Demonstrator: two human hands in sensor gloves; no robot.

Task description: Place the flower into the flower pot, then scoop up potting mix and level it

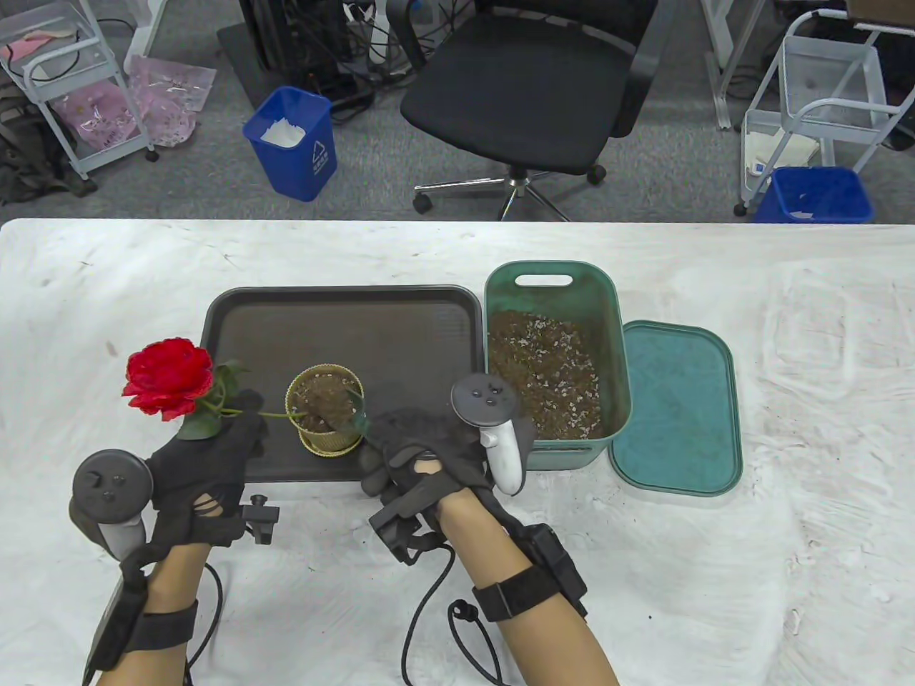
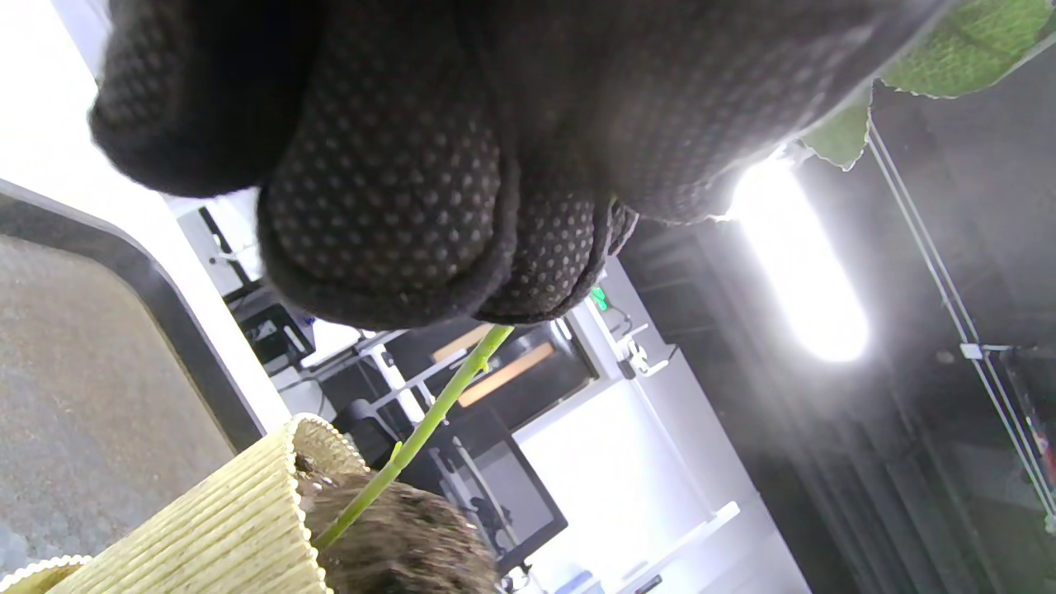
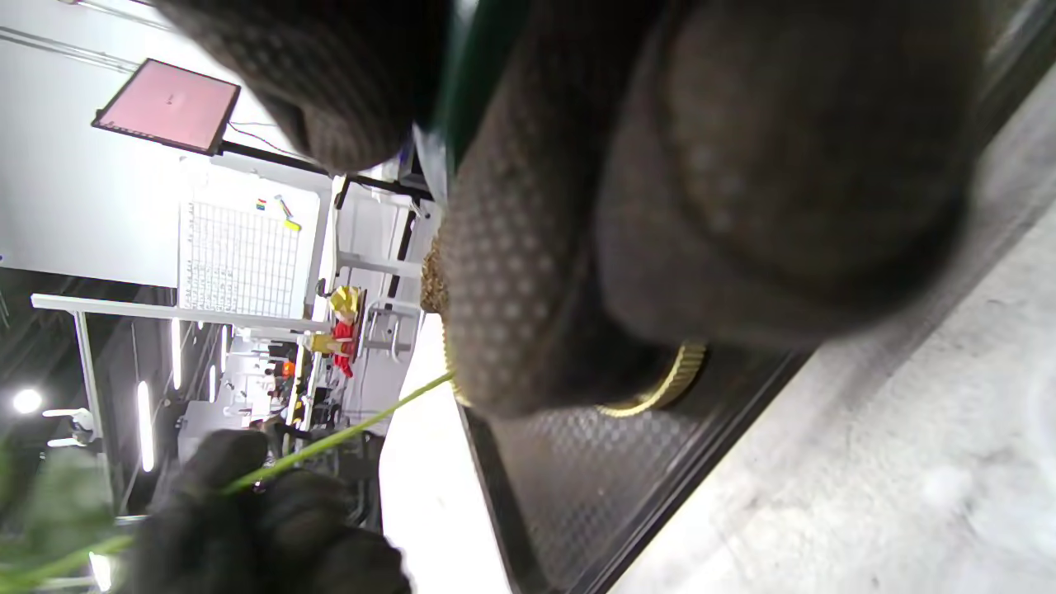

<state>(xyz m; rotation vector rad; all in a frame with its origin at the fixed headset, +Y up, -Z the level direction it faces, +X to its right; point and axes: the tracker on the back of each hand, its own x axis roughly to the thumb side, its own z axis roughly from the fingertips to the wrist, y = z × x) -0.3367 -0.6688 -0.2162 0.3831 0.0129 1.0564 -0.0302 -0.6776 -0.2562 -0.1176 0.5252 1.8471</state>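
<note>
A red rose [image 1: 169, 377] leans far to the left, and its green stem [image 1: 275, 414] runs into the soil of the small yellow ribbed pot [image 1: 309, 437]. My left hand [image 1: 239, 429] pinches the stem just below the leaves; in the left wrist view the stem [image 2: 429, 408] drops from the gloved fingers [image 2: 388, 206] into the pot [image 2: 214, 520]. My right hand [image 1: 400, 446], at the pot's right side, grips a dark green scoop [image 1: 355, 416] whose tip rests in the soil. The scoop's handle [image 3: 470, 91] shows between the right fingers [image 3: 528, 272].
The pot stands on a dark tray [image 1: 343, 321]. A green bin [image 1: 500, 286] of potting mix [image 1: 550, 364] sits to the right of the tray, with its lid [image 1: 675, 407] flat beside it. An office chair stands beyond the table's far edge.
</note>
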